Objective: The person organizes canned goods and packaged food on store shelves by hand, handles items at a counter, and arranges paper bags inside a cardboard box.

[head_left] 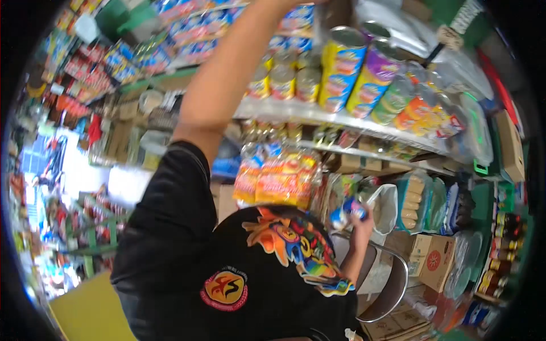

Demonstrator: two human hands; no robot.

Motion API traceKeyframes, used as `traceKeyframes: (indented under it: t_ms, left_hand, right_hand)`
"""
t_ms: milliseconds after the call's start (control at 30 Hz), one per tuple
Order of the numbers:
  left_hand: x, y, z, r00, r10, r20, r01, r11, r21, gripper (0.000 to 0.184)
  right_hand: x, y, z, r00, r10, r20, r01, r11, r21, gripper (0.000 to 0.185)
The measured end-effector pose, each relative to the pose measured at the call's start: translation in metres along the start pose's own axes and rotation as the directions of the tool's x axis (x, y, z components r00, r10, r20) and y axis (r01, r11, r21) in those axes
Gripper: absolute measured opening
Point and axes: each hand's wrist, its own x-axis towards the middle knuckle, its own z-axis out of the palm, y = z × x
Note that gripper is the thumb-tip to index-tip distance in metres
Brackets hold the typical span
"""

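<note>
My left arm [219, 74] stretches up across the shelves, and its hand lies beyond the top edge of the view. Lower down on the right, my right hand [362, 226] is closed around small blue-and-white cans [355, 208], seemingly two, blurred so that their labels cannot be read. Tall yellow-and-blue cans [343, 68] and a purple-and-yellow can [372, 74] stand on the upper shelf, to the right of my raised forearm. Shorter cans with yellow labels [282, 82] are lined up beside them.
Orange packs [278, 179] sit below the shelf edge [296, 108]. Near my right hand are a white plastic bag [385, 209], a metal chair frame [398, 290] and cardboard boxes [433, 258]. Bottles [500, 250] line the far right. A yellow surface [91, 310] lies at lower left.
</note>
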Motion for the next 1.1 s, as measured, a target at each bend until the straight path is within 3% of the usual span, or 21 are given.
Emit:
traceKeyframes:
  t_ms: [67, 100, 133, 200, 233, 267, 333, 367, 400, 467, 533, 600, 667, 733, 800, 833, 867, 900, 933, 967, 1100]
  left_hand:
    - [-0.093, 0.042, -0.032, 0.923, -0.360, 0.138, 0.373, 0.924, -0.080, 0.024]
    - [-0.139, 0.076, -0.046, 0.931, -0.343, 0.127, 0.355, 0.930, -0.090, 0.022]
    - [-0.198, 0.084, -0.051, 0.870, -0.452, 0.197, 0.492, 0.769, -0.409, 0.030]
    - [-0.311, 0.107, -0.053, 0.560, -0.810, 0.173, 0.821, 0.516, -0.244, 0.044]
    - [-0.350, 0.133, -0.042, 0.385, -0.913, 0.132, 0.872, 0.312, -0.378, 0.055]
    - [-0.382, 0.155, -0.032, 0.187, -0.975, 0.121, 0.850, 0.099, -0.517, 0.066]
    - [-0.425, 0.170, -0.030, 0.364, -0.854, 0.372, 0.360, -0.240, -0.902, 0.087]
    - [-0.439, 0.184, -0.027, 0.252, -0.929, 0.272, 0.379, -0.164, -0.911, 0.094]
    - [-0.453, 0.185, -0.022, 0.062, -0.993, 0.105, 0.459, -0.065, -0.886, 0.080]
    - [-0.484, 0.186, -0.037, -0.050, -0.995, 0.083, 0.334, -0.095, -0.938, 0.065]
    - [-0.493, 0.192, -0.056, -0.044, -0.998, 0.049, 0.241, -0.058, -0.969, 0.052]
    - [-0.481, 0.198, -0.074, -0.040, -0.999, -0.010, 0.102, 0.006, -0.995, 0.042]
    - [-0.456, 0.197, -0.103, 0.081, -0.996, 0.033, 0.102, -0.025, -0.995, 0.044]
    - [-0.436, 0.182, -0.139, 0.040, -0.987, -0.154, 0.215, 0.159, -0.964, 0.047]
    - [-0.394, 0.169, -0.182, 0.012, -0.931, -0.365, 0.539, 0.314, -0.782, 0.051]
    - [-0.384, 0.149, -0.211, 0.187, -0.902, -0.389, 0.584, 0.421, -0.694, 0.058]
    - [-0.364, 0.133, -0.239, 0.203, -0.844, -0.496, 0.782, 0.444, -0.437, 0.065]
    - [-0.357, 0.102, -0.271, 0.392, -0.776, -0.494, 0.791, 0.559, -0.251, 0.073]
    - [-0.327, 0.094, -0.291, 0.406, -0.745, -0.529, 0.850, 0.521, -0.081, 0.075]
    - [-0.338, 0.047, -0.318, 0.577, -0.608, -0.545, 0.780, 0.608, 0.147, 0.077]
    - [-0.314, -0.069, -0.379, 0.610, -0.579, -0.540, 0.774, 0.580, 0.253, 0.083]
  right_hand:
    - [0.016, -0.033, 0.038, 0.981, -0.030, 0.192, 0.008, 0.993, 0.116, 0.072]
    - [0.029, -0.034, 0.054, 0.959, -0.062, 0.277, 0.032, 0.993, 0.112, 0.071]
    - [0.031, -0.044, 0.075, 0.937, -0.034, 0.347, -0.020, 0.988, 0.151, 0.071]
    - [0.034, -0.058, 0.113, 0.850, -0.044, 0.525, 0.005, 0.997, 0.076, 0.067]
    - [0.025, -0.073, 0.137, 0.786, -0.056, 0.616, 0.014, 0.997, 0.073, 0.062]
    - [0.018, -0.084, 0.157, 0.712, -0.059, 0.700, 0.021, 0.998, 0.064, 0.058]
    - [0.017, -0.092, 0.192, 0.599, -0.014, 0.800, 0.053, 0.998, -0.022, 0.052]
    - [0.020, -0.089, 0.208, 0.616, -0.037, 0.787, 0.108, 0.993, -0.038, 0.049]
    - [0.025, -0.082, 0.226, 0.629, -0.072, 0.774, 0.168, 0.985, -0.044, 0.045]
    - [0.029, -0.082, 0.254, 0.650, -0.103, 0.753, 0.112, 0.993, 0.038, 0.039]
    - [0.031, -0.084, 0.274, 0.660, -0.133, 0.739, 0.084, 0.991, 0.103, 0.038]
    - [0.025, -0.101, 0.295, 0.644, -0.418, 0.640, 0.413, 0.895, 0.169, 0.038]
    - [0.053, -0.095, 0.320, 0.621, -0.641, 0.452, 0.627, 0.752, 0.205, 0.040]
    - [0.054, -0.131, 0.341, 0.228, -0.937, 0.265, 0.974, 0.220, -0.062, 0.041]
    - [0.081, -0.128, 0.361, 0.154, -0.970, 0.188, 0.968, 0.110, -0.224, 0.041]
    - [0.091, -0.124, 0.367, 0.141, -0.975, 0.173, 0.954, 0.088, -0.285, 0.042]
    - [0.099, -0.120, 0.371, 0.125, -0.979, 0.161, 0.937, 0.063, -0.345, 0.043]
    - [0.108, -0.113, 0.372, 0.107, -0.981, 0.165, 0.908, 0.029, -0.418, 0.045]
    - [0.117, -0.102, 0.374, 0.091, -0.989, 0.120, 0.907, 0.033, -0.419, 0.045]
    - [0.128, -0.091, 0.377, 0.055, -0.995, 0.080, 0.914, 0.018, -0.405, 0.045]
    - [0.115, -0.082, 0.368, 0.094, -0.995, 0.038, 0.803, 0.053, -0.594, 0.046]
